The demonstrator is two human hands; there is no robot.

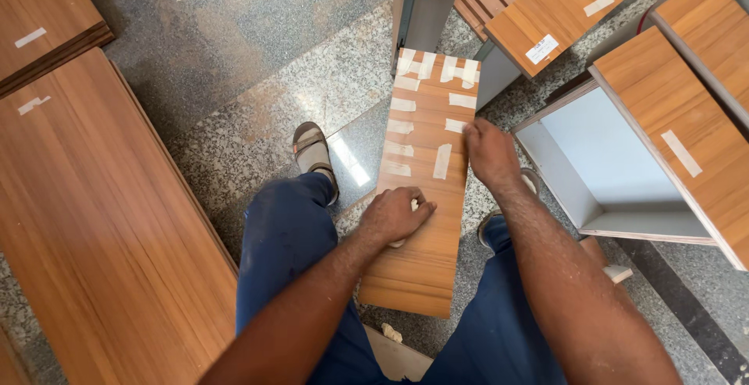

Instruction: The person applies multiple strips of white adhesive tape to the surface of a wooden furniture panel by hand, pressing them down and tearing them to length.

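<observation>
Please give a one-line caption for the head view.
Both hands, left hand and right hand, rest on a taped wooden panel.

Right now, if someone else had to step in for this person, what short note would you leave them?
Left hand: curled, pressing down on the wood panel, which lies between the knees.
Right hand: fingertips at a strip of tape near the panel's right edge.
Done: the near half of the panel is bare of tape.
Left: many tape strips remain on the far half.
Nearby: an open cabinet box to the right, a big board to the left.
</observation>
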